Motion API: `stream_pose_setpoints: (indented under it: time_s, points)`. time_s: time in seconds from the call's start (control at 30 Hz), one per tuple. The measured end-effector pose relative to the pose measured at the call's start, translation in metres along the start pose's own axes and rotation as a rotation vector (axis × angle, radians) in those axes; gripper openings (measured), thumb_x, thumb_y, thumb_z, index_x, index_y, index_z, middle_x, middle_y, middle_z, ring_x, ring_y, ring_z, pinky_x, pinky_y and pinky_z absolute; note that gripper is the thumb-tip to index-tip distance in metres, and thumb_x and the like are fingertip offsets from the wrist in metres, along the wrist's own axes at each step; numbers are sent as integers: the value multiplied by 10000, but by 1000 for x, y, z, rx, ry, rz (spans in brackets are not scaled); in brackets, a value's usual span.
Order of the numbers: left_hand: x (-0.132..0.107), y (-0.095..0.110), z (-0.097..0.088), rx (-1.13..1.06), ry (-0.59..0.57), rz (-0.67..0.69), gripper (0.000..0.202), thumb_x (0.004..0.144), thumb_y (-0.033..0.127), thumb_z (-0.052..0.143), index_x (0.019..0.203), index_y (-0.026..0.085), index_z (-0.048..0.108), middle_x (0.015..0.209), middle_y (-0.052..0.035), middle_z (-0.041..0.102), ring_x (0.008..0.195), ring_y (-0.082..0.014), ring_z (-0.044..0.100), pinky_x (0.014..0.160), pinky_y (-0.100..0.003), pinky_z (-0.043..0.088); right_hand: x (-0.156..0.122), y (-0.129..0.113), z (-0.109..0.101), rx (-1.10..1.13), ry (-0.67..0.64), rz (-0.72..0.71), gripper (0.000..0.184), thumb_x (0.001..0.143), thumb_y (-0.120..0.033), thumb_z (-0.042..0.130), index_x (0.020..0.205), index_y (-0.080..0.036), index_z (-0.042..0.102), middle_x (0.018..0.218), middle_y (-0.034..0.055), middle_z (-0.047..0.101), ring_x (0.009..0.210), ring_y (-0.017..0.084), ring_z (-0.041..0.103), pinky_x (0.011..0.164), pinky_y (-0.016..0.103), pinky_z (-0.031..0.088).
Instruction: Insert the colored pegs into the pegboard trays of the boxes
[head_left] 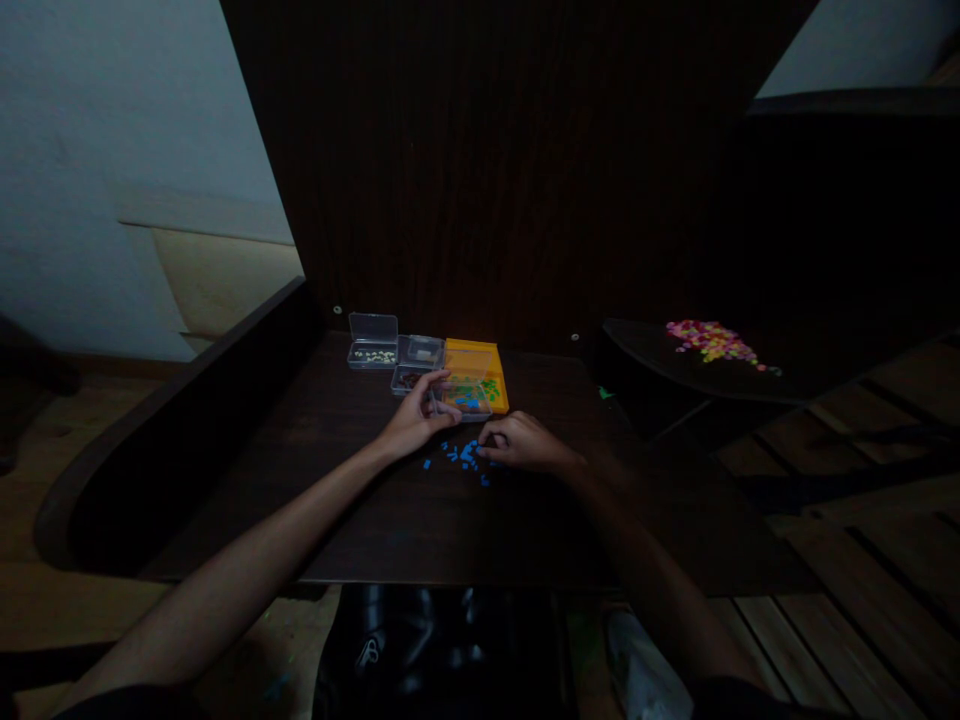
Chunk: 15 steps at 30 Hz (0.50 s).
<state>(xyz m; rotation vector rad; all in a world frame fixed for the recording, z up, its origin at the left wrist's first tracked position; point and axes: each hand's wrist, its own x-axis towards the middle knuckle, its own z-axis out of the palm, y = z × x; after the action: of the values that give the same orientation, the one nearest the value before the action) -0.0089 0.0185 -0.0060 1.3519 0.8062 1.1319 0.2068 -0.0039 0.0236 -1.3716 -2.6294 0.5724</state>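
Note:
My left hand (417, 414) grips the left end of a small clear plastic box (484, 412), thumb and fingers around its side. Blue pieces lie inside that box. To its right, my right hand (525, 442) is closed in a pinch over a scatter of small flat blue pieces (466, 455) on the dark tabletop. Whatever is between its fingertips is too small to make out. Just behind the clear box is an orange-yellow tray (503, 395) with green pieces (491, 389) in it. A lidded clear box with dark brown pieces (407, 380) sits beside my left hand.
Another clear box (373, 328), lid raised, holds pale pieces at the back left. The dark wooden table (360, 530) has a raised side panel (187, 430) on the left and a tall back panel (510, 180). Pink and yellow pieces (716, 342) are heaped on a separate surface to the right.

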Motion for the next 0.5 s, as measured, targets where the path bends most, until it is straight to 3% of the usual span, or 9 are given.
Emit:
stream_pose_setpoints:
  time_s: [0.2,0.5]
  points:
    - [-1,2,0,18,-10,-11,696,654,179,771,1272,219,451,1302,-112,483,798,-132,671,859,-367,537,0,2,3,-16,-1,7,222,828,-362,652,939,-183,721,677,-11,642,594,104,534,589,212,335]
    - [0,2,0,11,-2,-3,690,651,174,767,1265,223,456,1293,-107,495,786,-119,667,860,-364,530,1,4,6,8,10,-32,176,844,-249,616,960,-185,732,740,8,694,613,102,563,607,205,356]
